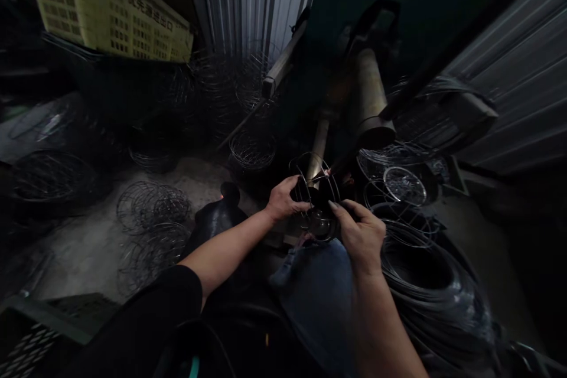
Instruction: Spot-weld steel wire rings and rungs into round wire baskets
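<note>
Between my hands is a round wire frame (337, 184), made of thin bent metal rings. My left hand (283, 199) grips its left side, thumb and fingers closed on the wire. On the other side, my right hand (364, 230) pinches the frame's right edge with thumb and forefinger. A brass-coloured metal rod (318, 150) of a machine reaches down into the frame, and a small reddish glow shows where wire and rod come close. Just below lies a blue cloth (314, 295) over my lap. The dark makes the exact contact points hard to see.
A thick metal cylinder (372, 94) stands behind the rod. Coiled wire (443, 295) lies at the right, beside several wire rings. More wire frames (153, 207) are piled on the floor at left. A yellow crate (110, 12) sits upper left, a green crate (57, 319) lower left.
</note>
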Available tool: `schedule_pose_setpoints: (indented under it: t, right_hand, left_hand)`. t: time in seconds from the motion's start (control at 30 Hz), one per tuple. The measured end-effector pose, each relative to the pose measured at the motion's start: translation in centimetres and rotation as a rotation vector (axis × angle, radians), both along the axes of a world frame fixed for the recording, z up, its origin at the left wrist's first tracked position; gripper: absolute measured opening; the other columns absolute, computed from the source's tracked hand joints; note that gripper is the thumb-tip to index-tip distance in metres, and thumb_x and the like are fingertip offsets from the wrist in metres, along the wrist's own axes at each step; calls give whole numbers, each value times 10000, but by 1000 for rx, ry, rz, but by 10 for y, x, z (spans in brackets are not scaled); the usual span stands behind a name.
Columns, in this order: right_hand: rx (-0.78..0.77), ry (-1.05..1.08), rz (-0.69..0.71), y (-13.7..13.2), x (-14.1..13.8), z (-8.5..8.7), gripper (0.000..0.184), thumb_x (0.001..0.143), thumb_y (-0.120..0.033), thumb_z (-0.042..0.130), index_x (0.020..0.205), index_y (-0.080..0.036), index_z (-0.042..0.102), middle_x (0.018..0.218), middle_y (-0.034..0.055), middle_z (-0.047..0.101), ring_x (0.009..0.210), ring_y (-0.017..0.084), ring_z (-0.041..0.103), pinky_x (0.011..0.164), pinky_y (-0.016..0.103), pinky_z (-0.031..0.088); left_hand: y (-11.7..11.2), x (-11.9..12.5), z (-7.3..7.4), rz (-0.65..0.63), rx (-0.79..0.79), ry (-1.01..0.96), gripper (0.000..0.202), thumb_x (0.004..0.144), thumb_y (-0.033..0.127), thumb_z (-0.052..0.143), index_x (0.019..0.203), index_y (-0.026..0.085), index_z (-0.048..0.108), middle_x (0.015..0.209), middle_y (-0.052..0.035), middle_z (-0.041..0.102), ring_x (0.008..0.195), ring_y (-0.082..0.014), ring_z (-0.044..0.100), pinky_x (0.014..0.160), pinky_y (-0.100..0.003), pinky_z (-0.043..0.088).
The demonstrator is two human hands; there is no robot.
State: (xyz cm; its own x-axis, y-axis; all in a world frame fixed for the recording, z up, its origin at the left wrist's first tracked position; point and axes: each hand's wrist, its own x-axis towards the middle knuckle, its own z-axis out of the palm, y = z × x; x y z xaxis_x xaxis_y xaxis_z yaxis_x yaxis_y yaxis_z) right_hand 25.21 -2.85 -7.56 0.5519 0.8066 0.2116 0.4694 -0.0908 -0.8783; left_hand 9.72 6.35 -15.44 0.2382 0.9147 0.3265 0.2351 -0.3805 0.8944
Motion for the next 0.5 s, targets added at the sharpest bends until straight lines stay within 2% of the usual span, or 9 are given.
schedule_pose_setpoints:
  t: [0.13, 0.27, 0.37, 0.5]
  right_hand:
    - [21, -59, -11, 0, 3, -3, 447, 672, -566, 720, 823, -146, 742, 760, 57, 700, 693, 198, 623, 680, 314, 493]
    - [157, -350, -13, 4, -1, 2, 419, 740, -533, 679, 904, -150, 722, 831, 75, 685, 762, 204, 618, 749, 325, 480]
    - [211, -562, -27, 14, -5, 5, 370, 806, -502, 612, 854, -149, 710, 779, 83, 664, 722, 203, 592, 720, 322, 460]
    - [228, -662, -79, 27, -8, 3, 329, 834, -453, 575, 775, -154, 699, 715, 83, 650, 669, 199, 573, 671, 311, 437]
  left_hand:
    - [3, 5, 0, 10, 25, 27, 791, 525, 314, 883, 1242, 133, 602, 1265, -153, 627, 1189, -296, 589, 1069, -445, 444]
    - [-1, 7, 2, 33, 92, 67, 733, 558, 273, 854, 1229, 128, 594, 1242, -149, 638, 1167, -279, 602, 1046, -420, 466]
    - [-4, 7, 2, 36, 141, 88, 720, 566, 252, 840, 1221, 95, 587, 1219, -167, 644, 1154, -284, 607, 1039, -412, 473]
    - [-4, 6, 1, 46, 142, 87, 714, 573, 245, 832, 1219, 74, 581, 1215, -183, 642, 1161, -293, 604, 1046, -421, 467]
